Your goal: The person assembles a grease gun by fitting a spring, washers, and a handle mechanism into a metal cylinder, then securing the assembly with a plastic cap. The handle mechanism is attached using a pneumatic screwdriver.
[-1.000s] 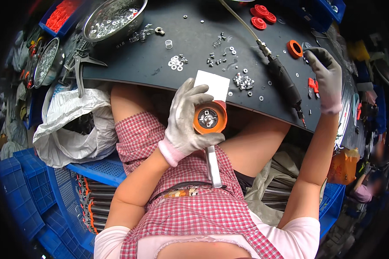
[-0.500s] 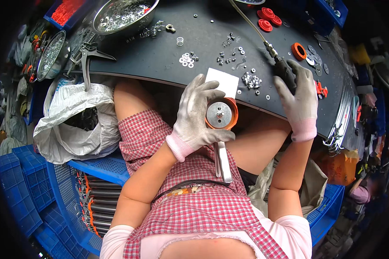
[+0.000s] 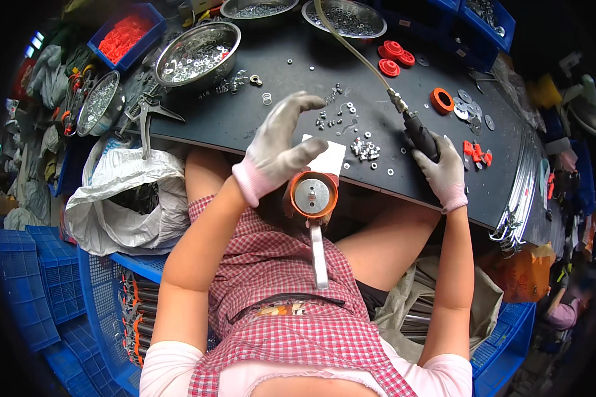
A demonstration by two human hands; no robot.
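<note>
My left hand (image 3: 276, 149), in a grey-white glove with a pink cuff, is raised with its fingers apart and holds nothing. Just below and right of it, at the table's near edge, is a round orange housing (image 3: 334, 204) with a grey metal disc (image 3: 311, 197) inside. A flat metal handle (image 3: 318, 255) reaches from the housing toward my lap. Behind it lies a white square card (image 3: 334, 159). My right hand (image 3: 446, 173), gloved the same way, is wrapped round the black body of an air screwdriver (image 3: 420, 137), whose hose runs up and away.
Small nuts (image 3: 365, 149) and washers lie scattered on the dark table (image 3: 258, 119). Metal bowls (image 3: 198, 56) of hardware stand along the back. Red caps (image 3: 389, 67), an orange ring (image 3: 442, 100) and metal discs (image 3: 469, 109) lie right. A white sack (image 3: 122, 218) sits at left.
My left hand has drawn away from the orange housing, up and to the left. My right hand has lowered and closed round the air screwdriver. The whole view has shifted slightly.
</note>
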